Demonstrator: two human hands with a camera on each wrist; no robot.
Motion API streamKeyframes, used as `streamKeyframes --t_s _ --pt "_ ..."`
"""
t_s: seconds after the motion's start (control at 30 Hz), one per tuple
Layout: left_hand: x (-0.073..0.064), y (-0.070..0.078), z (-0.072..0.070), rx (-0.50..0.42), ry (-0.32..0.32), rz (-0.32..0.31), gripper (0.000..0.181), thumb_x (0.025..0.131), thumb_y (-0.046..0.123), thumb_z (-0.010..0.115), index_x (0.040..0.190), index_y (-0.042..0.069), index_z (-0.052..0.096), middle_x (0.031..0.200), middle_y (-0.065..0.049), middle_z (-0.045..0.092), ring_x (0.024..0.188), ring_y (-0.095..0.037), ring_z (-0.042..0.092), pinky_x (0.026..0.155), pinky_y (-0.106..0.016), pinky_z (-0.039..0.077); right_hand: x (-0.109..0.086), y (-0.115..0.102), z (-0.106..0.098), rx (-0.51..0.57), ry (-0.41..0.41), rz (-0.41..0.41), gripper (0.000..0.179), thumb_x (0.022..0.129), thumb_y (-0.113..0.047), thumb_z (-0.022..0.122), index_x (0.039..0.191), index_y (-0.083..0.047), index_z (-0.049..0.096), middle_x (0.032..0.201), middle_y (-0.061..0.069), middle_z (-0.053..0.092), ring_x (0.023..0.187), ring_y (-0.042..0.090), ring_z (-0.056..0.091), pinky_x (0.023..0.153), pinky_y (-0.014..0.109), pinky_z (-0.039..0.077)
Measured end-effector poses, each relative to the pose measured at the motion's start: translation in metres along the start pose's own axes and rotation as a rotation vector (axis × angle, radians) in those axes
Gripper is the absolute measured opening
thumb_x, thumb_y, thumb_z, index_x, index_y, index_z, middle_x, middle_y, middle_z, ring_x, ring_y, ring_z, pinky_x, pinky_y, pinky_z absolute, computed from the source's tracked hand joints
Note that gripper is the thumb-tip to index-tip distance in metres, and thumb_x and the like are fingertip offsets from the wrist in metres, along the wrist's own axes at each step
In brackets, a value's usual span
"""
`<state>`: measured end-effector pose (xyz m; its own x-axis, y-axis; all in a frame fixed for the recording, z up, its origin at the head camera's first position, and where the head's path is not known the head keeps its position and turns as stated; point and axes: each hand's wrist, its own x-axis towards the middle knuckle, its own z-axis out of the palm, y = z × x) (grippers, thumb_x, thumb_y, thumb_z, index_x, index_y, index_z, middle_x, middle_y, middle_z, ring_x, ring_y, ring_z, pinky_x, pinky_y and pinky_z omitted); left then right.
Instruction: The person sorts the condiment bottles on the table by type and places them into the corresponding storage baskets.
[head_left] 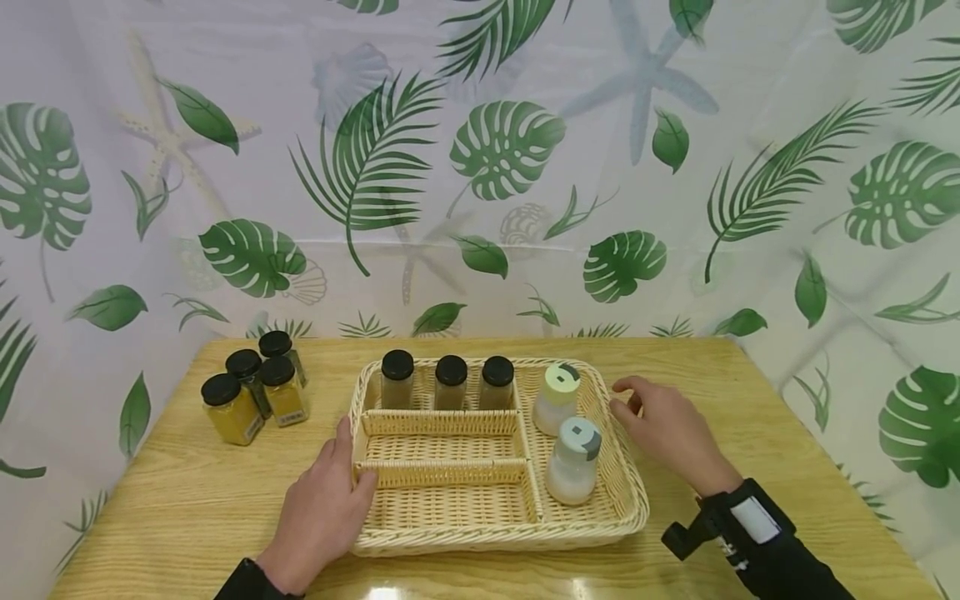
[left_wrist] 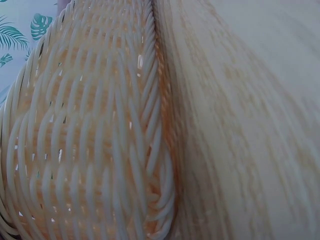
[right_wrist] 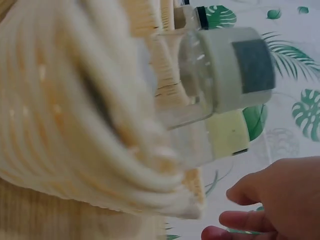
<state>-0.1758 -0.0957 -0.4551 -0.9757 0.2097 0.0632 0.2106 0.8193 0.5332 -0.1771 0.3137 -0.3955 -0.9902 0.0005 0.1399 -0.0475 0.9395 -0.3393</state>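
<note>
A wicker basket (head_left: pixel 495 533) with compartments stands on the table. My left hand (head_left: pixel 322 492) holds its left side, thumb over the rim and fingers along the outside; the left wrist view shows the woven wall (left_wrist: pixel 85 125) but no fingers. In the right compartment stand a shaker jar with a yellow-green lid (head_left: pixel 562 383) and one with a pale green lid (head_left: pixel 580 437), both with white contents. My right hand (head_left: pixel 671 429) is just outside the basket's right rim, fingers loosely bent, holding nothing; in the right wrist view the fingers (right_wrist: pixel 247 195) are apart from the rim.
Several black-capped spice jars (head_left: pixel 277 387) cluster at the table's back left, some with yellow contents. Three more black-capped jars (head_left: pixel 450 383) stand in the basket's back compartment. A leaf-patterned cloth (head_left: pixel 480 167) hangs behind the wooden table (head_left: pixel 180 508).
</note>
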Motion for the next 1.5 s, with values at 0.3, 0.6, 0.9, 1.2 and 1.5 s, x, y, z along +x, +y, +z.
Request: streamKeyframes --t_s 0.3,0.6,0.9,1.2,1.5 --pt "0.0 -0.001 0.001 -0.002 0.004 0.009 0.072 0.096 0.03 0.043 0.15 -0.005 0.012 0.135 -0.028 0.044 0.084 -0.03 0.059 0.065 -0.049 0.05 0.004 0.012 0.025 0.024 -0.146 0.067 0.05 0.097 -0.026 0.051 0.136 0.005 0.044 0.07 0.005 0.056 0.054 0.016 0.048 0.046 0.03 0.038" --pt "-0.001 -0.001 -0.002 -0.001 0.005 0.007 0.072 0.095 0.03 0.044 0.149 -0.006 0.013 0.135 -0.029 0.044 0.089 -0.033 0.059 0.067 -0.051 0.05 -0.001 0.003 0.044 -0.009 -0.068 0.007 0.046 0.099 -0.017 0.044 0.134 0.013 0.042 0.054 0.002 0.044 0.04 0.013 0.041 0.036 0.027 0.033" --pt "0.001 0.0 -0.003 -0.02 -0.013 -0.006 0.073 0.094 0.029 0.046 0.15 -0.005 0.013 0.138 -0.029 0.041 0.074 -0.024 0.058 0.054 -0.038 0.046 -0.003 0.0 0.048 -0.061 -0.046 0.015 0.049 0.099 -0.014 0.043 0.137 0.015 0.035 0.054 0.003 0.042 0.039 0.013 0.04 0.036 0.026 0.03" --pt "0.005 0.002 -0.008 0.088 0.072 0.028 0.076 0.089 0.036 0.055 0.144 -0.01 0.029 0.125 -0.027 0.055 0.096 -0.035 0.058 0.062 -0.051 0.052 -0.004 0.001 0.051 -0.062 -0.02 0.008 0.05 0.099 -0.016 0.043 0.138 0.014 0.036 0.052 0.002 0.042 0.039 0.013 0.039 0.035 0.026 0.029" --pt "0.019 -0.006 -0.028 0.181 0.281 0.097 0.056 0.085 0.034 0.057 0.126 -0.005 0.057 0.102 -0.022 0.064 0.088 -0.034 0.058 0.059 -0.05 0.052 -0.004 0.003 0.052 -0.073 0.009 -0.012 0.048 0.098 -0.015 0.044 0.135 0.015 0.04 0.052 0.002 0.041 0.039 0.013 0.038 0.035 0.027 0.028"
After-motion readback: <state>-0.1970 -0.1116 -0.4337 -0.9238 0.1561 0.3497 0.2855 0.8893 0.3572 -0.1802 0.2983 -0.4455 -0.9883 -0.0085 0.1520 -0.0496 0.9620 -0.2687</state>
